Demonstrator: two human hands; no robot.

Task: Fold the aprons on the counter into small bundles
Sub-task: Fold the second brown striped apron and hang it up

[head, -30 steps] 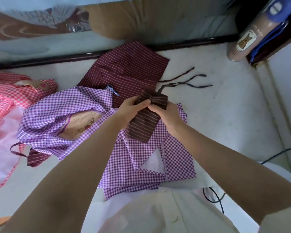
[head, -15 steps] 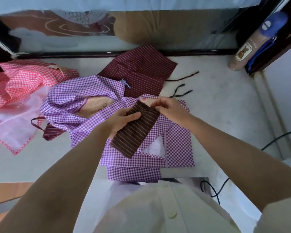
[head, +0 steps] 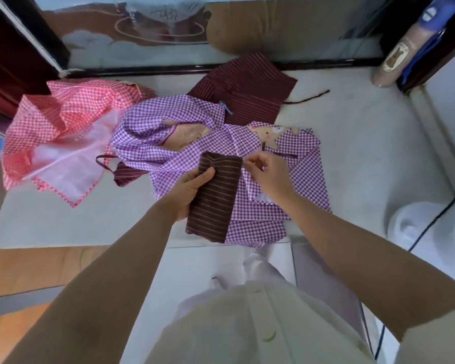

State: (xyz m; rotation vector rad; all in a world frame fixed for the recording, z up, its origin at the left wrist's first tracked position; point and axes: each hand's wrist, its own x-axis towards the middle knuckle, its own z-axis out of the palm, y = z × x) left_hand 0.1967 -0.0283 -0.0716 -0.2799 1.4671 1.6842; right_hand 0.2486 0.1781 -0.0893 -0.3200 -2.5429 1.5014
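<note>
Grip: left hand (head: 192,187) curled round the folded maroon bundle (head: 216,198), thumb on top — right hand (head: 269,174) pinches a dark strap (head: 286,155) just beside it. Bundle held over the purple checked apron (head: 305,174) on the tabletop (head: 365,143).

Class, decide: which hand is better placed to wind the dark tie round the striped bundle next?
Probably the right hand: it pinches the dark tie just beside the striped bundle, while the left hand is occupied gripping that bundle.
</note>
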